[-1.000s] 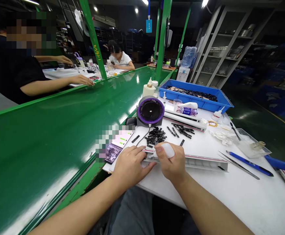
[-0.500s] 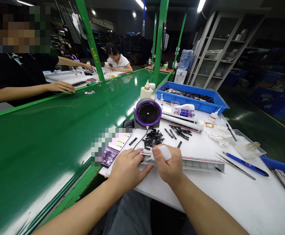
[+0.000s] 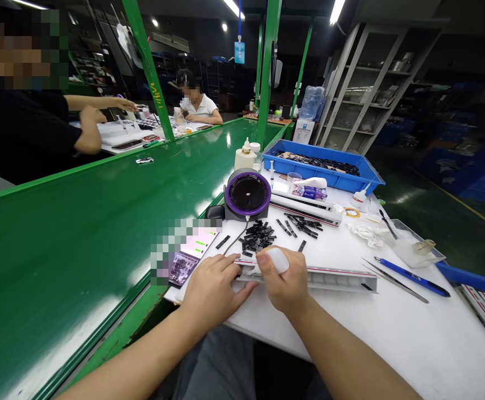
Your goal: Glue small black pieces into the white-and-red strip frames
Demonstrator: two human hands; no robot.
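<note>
My right hand (image 3: 286,280) is wrapped round a white squeeze bottle (image 3: 279,259), thumb on its side. The bottle is tilted, its narrow end pointing left and down at a long white strip with a red line (image 3: 338,279). My left hand (image 3: 212,283) holds the left end of this strip, fingers over the far side and thumb stretched along the near side. What lies right under the bottle's tip is partly hidden by my hands. Just behind the strip is a heap of small black pieces (image 3: 259,236), with more black pieces (image 3: 304,225) to its right.
A round purple-rimmed fan (image 3: 248,193) stands behind the heap. A phone (image 3: 188,261) lies at the left edge. On the right are tweezers (image 3: 396,282), a blue pen (image 3: 413,276) and crumpled tissue (image 3: 367,234). A blue bin (image 3: 321,174) is at the back; co-workers sit across the green conveyor (image 3: 100,222).
The view has shifted slightly, while both my hands keep nearly the same hold on the bottle and strip. The co-worker at left has lifted a hand back from the conveyor edge.
</note>
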